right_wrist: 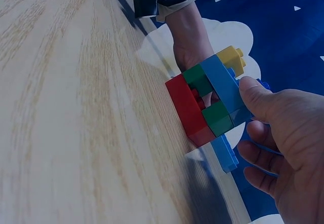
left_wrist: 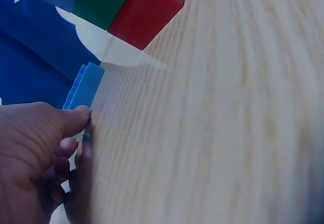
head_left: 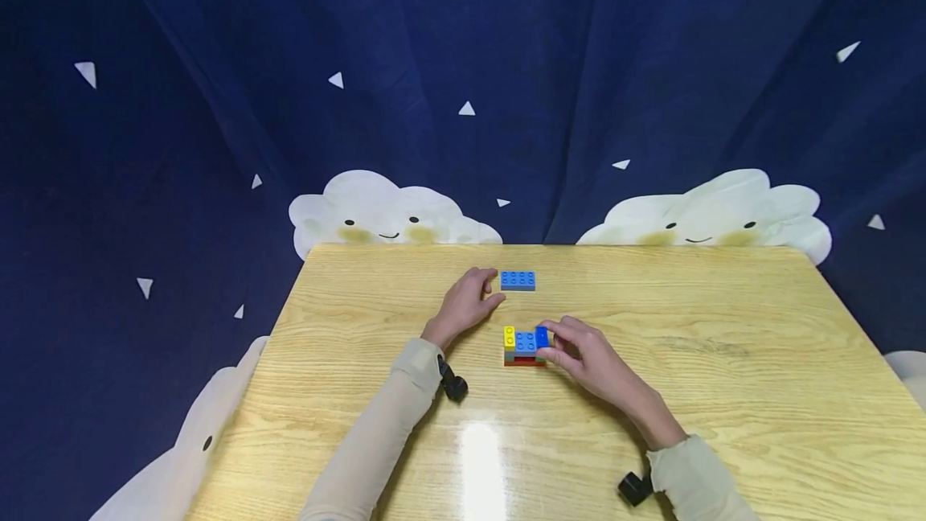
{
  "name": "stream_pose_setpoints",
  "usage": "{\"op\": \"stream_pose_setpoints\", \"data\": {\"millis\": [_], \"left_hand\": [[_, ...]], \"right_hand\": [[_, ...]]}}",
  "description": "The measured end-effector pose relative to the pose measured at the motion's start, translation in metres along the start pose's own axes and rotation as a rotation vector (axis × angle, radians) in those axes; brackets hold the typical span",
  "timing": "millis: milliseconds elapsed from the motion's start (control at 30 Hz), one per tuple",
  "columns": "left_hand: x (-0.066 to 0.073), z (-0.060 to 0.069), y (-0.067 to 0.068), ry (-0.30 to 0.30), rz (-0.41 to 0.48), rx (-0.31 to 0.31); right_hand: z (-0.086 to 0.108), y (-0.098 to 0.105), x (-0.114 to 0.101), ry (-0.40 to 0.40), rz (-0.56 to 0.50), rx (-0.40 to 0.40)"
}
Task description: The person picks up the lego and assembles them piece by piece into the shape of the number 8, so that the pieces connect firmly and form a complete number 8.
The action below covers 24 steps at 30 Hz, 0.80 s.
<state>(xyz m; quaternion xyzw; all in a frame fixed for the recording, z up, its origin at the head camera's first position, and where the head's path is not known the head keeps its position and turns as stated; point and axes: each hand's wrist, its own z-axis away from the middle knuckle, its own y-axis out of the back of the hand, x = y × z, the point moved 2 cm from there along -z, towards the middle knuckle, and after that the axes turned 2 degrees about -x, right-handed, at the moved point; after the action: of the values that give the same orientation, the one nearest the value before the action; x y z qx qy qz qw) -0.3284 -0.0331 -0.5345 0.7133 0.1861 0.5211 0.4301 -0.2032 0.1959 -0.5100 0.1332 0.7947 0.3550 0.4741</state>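
Note:
A small stack of toy building bricks stands on the table, with a red brick (right_wrist: 190, 112) at the bottom and two green bricks (right_wrist: 217, 118) above it, a gap between them. A blue brick (head_left: 525, 342) spans the greens. On its left end sits a yellow brick (head_left: 510, 338), on its right end a dark blue brick (head_left: 542, 337). My right hand (head_left: 589, 356) pinches that dark blue brick between thumb and fingers. Behind the stack lies a loose blue brick (head_left: 518, 281). My left hand (head_left: 466, 300) is just left of it, thumb and fingers apart, holding nothing.
The wooden table (head_left: 723, 392) ends at a dark blue curtain (head_left: 463, 38) with white triangles and clouds. Black wrist devices (head_left: 453, 386) are strapped at both sleeves. A bright reflection lies on the tabletop in front of the stack.

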Motion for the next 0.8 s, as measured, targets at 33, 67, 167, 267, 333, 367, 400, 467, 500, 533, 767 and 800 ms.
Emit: {"op": "stream_pose_setpoints", "data": {"millis": [33,67,167,267,333,367,400,467,500,533,767,800], "left_hand": [[0.0000,-0.0002,0.0001,-0.002,0.001,0.002],[0.0001,-0.0005,0.0002,-0.004,0.000,0.002],[0.0001,-0.0014,0.0003,-0.009,-0.006,0.002],[-0.0004,-0.0027,-0.0004,-0.016,-0.007,-0.002],[-0.0006,-0.0037,-0.0006,-0.016,-0.004,-0.007],[-0.0006,-0.0040,-0.0007,-0.017,-0.003,-0.007],[-0.0006,-0.0043,-0.0009,-0.016,-0.004,-0.011],[-0.0006,-0.0051,-0.0011,-0.014,-0.009,-0.014],[-0.0007,-0.0055,-0.0012,-0.013,-0.013,-0.016],[-0.0006,-0.0058,-0.0013,-0.013,-0.015,-0.016],[0.0011,-0.0074,-0.0010,-0.016,-0.011,-0.022],[0.0010,-0.0079,-0.0013,-0.017,-0.015,-0.023]], "right_hand": [[0.0000,0.0002,-0.0005,-0.003,0.000,-0.001],[0.0001,0.0002,-0.0003,-0.006,0.001,-0.002],[0.0004,0.0002,0.0003,-0.021,0.001,-0.010],[0.0007,0.0001,0.0006,-0.040,-0.005,-0.021],[0.0007,0.0001,0.0005,-0.048,-0.010,-0.027],[0.0007,0.0002,0.0004,-0.050,-0.011,-0.028],[0.0007,0.0003,0.0004,-0.050,-0.010,-0.028],[0.0005,0.0005,0.0003,-0.045,-0.006,-0.026],[0.0004,0.0004,0.0006,-0.042,-0.003,-0.025],[0.0004,0.0005,0.0007,-0.040,0.001,-0.024],[0.0004,0.0004,0.0015,-0.034,0.006,-0.021],[0.0004,0.0006,0.0012,-0.035,0.006,-0.021]]}}
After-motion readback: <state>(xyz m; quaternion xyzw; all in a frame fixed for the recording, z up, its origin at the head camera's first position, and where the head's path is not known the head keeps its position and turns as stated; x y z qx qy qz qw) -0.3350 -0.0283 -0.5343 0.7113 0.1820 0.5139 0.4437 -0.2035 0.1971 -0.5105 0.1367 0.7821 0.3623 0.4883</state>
